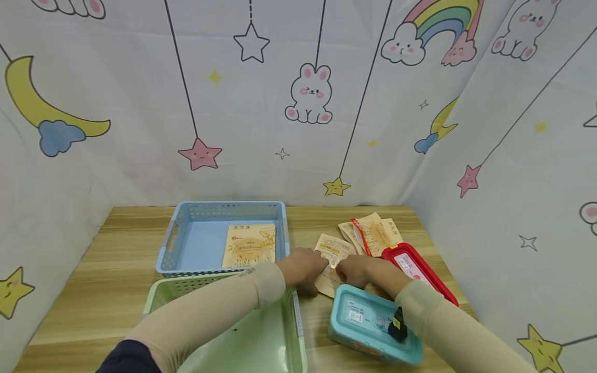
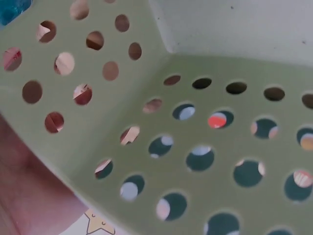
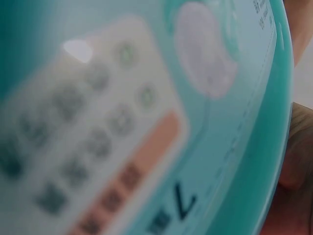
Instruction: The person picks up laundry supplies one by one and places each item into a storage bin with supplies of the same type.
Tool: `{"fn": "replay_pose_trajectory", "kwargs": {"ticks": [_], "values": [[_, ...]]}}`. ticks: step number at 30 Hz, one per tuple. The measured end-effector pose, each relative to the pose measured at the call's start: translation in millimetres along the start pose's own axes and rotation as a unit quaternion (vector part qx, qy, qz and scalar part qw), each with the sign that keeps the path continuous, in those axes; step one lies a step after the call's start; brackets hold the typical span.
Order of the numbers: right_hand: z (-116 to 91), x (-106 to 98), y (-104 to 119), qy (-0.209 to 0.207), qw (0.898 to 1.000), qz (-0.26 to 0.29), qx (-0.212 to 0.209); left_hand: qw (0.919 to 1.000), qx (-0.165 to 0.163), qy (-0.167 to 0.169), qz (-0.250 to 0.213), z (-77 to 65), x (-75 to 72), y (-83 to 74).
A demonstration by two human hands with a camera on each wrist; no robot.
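A: Hands first. L hand (image 1: pixel 305 267)?
B: At L edge of a beige pkt (image 1: pixel 332 249), fingers curled, gripping it. Tips partly hidden.
A: R hand (image 1: pixel 361 270)?
B: Other edge, same pkt; fingers bent down, pinching. Hands close together, narrow gap btwn.
A: Pkt's exact spot?
B: On R half of desk (image 1: pixel 93 280), btwn green basket (image 1: pixel 261 339) and red-lidded box (image 1: pixel 417 267). Printed side up, tilted a bit.
A: Nr R forearm?
B: Teal box (image 1: pixel 364 316), white label on lid, plus small black item (image 1: pixel 398 326) w/ yellow patch. R wrist cam nearly filled by box, v. blurred.
A: L wrist cam?
B: Mostly green basket's perforated wall; bit of hand, lower L.
A: Other pkts?
B: Pkt pile (image 1: pixel 380 235) behind, red strip on one, just beside red-lidded box. Also a flat yellow pkt (image 1: pixel 251 246) in blue basket (image 1: pixel 202 243), R side.
A: Blue vs green?
B: Blue directly behind green, rims v. close. L forearm crosses over green. Backdrop: white cloth (image 1: pixel 247 114), stars + rabbits.
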State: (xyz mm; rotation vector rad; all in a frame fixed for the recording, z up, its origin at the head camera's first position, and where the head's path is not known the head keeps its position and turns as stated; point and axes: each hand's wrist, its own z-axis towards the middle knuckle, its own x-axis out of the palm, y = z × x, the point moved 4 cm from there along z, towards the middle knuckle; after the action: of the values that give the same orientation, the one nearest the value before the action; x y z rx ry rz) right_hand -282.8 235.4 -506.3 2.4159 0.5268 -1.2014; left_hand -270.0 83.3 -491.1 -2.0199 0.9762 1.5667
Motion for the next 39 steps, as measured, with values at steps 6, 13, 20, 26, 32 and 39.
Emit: {"fn": "replay_pose_trajectory", "kwargs": {"ticks": [6,13,20,26,32,39], "values": [[30,27,-34,0.004,1.000,0.000,-0.010,0.9998,0.002,-0.013,0.017,-0.9,2.0,-0.1],[1,-1,4,0.018,0.999,0.004,0.027,0.9997,0.009,-0.015,0.019,-0.7,1.3,-0.5],[-17,-10,17,0.009,1.000,-0.007,0.025,0.9993,0.021,-0.023,0.021,1.7,1.4,-0.7],[-17,-11,14,0.006,1.000,0.001,0.020,0.9987,0.017,-0.038,0.030,3.9,3.6,-1.2],[-21,-12,15,0.017,1.000,0.013,0.019,0.9979,0.027,-0.048,0.034,3.7,4.0,-3.1],[-24,-13,14,0.022,0.999,0.037,0.028,0.9935,0.056,-0.085,0.050,-0.7,0.0,-4.4]]}}
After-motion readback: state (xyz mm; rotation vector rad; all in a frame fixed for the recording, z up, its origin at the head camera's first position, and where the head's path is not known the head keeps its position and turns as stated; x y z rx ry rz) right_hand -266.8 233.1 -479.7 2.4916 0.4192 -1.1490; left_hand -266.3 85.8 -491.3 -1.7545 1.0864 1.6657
